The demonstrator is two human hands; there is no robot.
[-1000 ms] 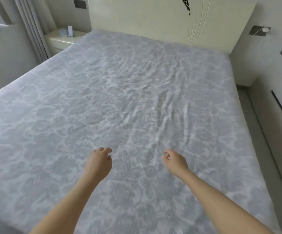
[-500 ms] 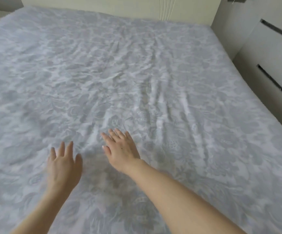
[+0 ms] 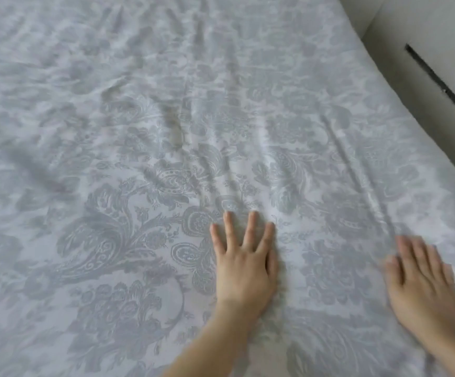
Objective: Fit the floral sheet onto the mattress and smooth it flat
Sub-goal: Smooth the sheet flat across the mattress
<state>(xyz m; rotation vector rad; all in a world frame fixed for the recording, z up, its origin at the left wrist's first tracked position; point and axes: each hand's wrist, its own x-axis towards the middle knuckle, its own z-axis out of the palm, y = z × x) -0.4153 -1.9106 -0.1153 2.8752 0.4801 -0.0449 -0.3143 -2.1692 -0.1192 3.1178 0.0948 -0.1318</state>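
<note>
- The floral sheet (image 3: 139, 159) lies spread over the mattress and hides it; its right edge drops beside a pale wall panel (image 3: 425, 63).
- The left hand (image 3: 244, 268) rests flat on the cloth with its fingers straight and apart, probably to keep the cloth from sliding.
- The right hand (image 3: 422, 281) is blurred but also flat with straight fingers, near the right edge, likely sweeping.
- Long creases (image 3: 221, 172) run ahead of both hands, so I judge the smoothing unfinished.

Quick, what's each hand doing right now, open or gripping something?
Left hand: open, fingers spread flat on the floral sheet.
Right hand: open, fingers straight, on the sheet, blurred.
</note>
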